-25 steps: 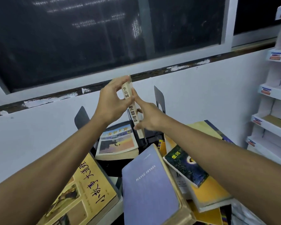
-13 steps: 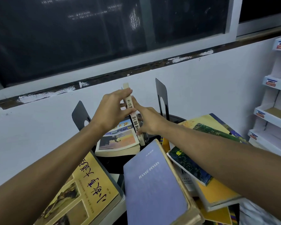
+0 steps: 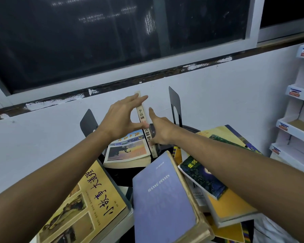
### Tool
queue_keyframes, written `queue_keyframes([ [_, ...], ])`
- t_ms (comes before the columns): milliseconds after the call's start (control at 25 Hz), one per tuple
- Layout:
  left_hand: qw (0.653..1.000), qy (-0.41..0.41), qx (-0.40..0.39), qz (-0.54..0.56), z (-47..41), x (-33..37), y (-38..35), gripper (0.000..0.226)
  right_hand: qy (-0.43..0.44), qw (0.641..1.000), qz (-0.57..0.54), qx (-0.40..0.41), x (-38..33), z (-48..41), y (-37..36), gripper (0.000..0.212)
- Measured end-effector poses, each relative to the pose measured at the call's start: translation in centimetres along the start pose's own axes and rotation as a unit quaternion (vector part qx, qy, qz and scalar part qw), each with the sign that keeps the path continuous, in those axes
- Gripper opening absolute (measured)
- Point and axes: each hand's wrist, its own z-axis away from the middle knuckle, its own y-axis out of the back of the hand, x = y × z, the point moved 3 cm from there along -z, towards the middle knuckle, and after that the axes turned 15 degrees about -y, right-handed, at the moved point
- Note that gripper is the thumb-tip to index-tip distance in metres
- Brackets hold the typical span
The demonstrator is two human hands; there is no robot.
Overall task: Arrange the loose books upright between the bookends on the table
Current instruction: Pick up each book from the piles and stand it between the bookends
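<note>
A thin cream book [image 3: 141,114] stands upright on the black table [image 3: 119,176], between the left black bookend [image 3: 88,122] and the right black bookend [image 3: 174,100]. My left hand [image 3: 119,120] is spread open at its left side, thumb resting on the spine and fingers near the top. From the right, my right hand [image 3: 162,130] grips the book near its base, index finger pointing up. A landscape-cover book [image 3: 126,148] lies flat just left of it. Loose in front lie a purple book [image 3: 161,199], a yellow book [image 3: 84,204] and a dark green book [image 3: 200,176].
More yellow books [image 3: 232,206] are piled at the right under my forearm. A white wall [image 3: 218,95] with a dark window above rises just behind the bookends. A white shelf unit [image 3: 298,127] stands at the far right.
Both hands lowered the thin book from the air until it stands on the table between the bookends. My left hand's fingers have spread open from their pinch.
</note>
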Motion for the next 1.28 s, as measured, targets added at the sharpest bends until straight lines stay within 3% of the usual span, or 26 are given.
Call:
queue_keyframes([
  [200,1.000,-0.007,0.008,0.009,-0.5,-0.3,-0.7,0.089,0.004,0.999,0.032,0.007,-0.4,-0.9,-0.4,0.111],
  [560,1.000,-0.005,0.006,0.024,0.2,-0.2,-0.8,0.088,0.012,0.998,0.065,0.008,-0.4,-0.2,0.0,0.112],
  [680,0.997,0.004,0.039,0.068,1.0,1.3,0.6,0.088,0.015,0.996,0.081,0.016,-0.4,1.2,2.0,0.104],
  [800,0.990,-0.003,0.089,0.107,2.0,3.2,2.6,0.079,0.020,0.997,0.070,0.024,0.0,4.3,4.8,0.104],
  [920,0.985,-0.016,0.101,0.137,3.5,5.4,4.3,0.075,0.037,0.996,0.060,0.048,0.3,8.5,7.1,0.091],
  [1280,0.977,-0.006,0.045,0.209,11.8,8.2,5.8,0.066,0.137,0.983,0.091,0.082,-1.3,20.7,6.0,0.065],
])
